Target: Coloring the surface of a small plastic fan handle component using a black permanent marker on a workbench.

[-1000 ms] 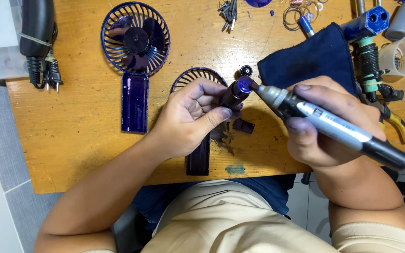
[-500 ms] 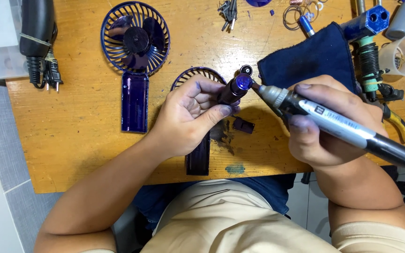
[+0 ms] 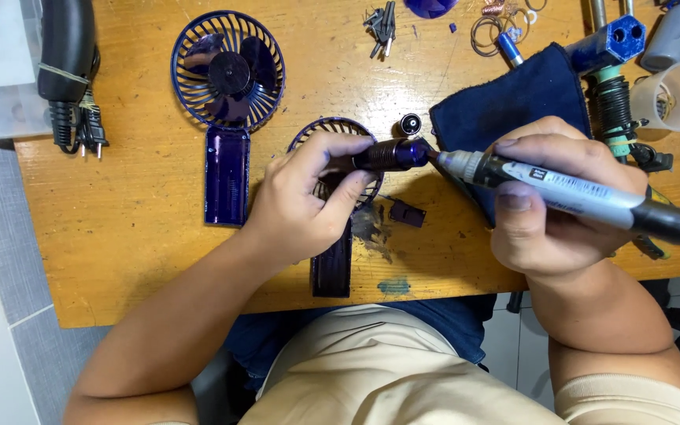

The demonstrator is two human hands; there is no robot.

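My left hand (image 3: 304, 201) grips a small dark purple cylinder (image 3: 391, 154), a motor-like part, held level above the wooden table (image 3: 120, 236). My right hand (image 3: 552, 208) holds a thick grey and black marker (image 3: 584, 197) with its tip touching the right end of the cylinder. Under my left hand lies a purple fan half-shell with grille and handle (image 3: 332, 264), partly hidden. A second purple hand fan with blades (image 3: 227, 79) lies to the left.
A dark blue cloth (image 3: 513, 106) lies behind the marker. A small black cap (image 3: 410, 124), a purple clip (image 3: 408, 213), screws (image 3: 382, 24), wire coils (image 3: 497, 24), a clear cup (image 3: 674, 94) and tools crowd the back right. A black device with plug (image 3: 68, 63) lies far left.
The marker has tilted flatter, its rear end swinging further right. The cylinder and my left hand have shifted only slightly, and the tip stays on the cylinder's end.
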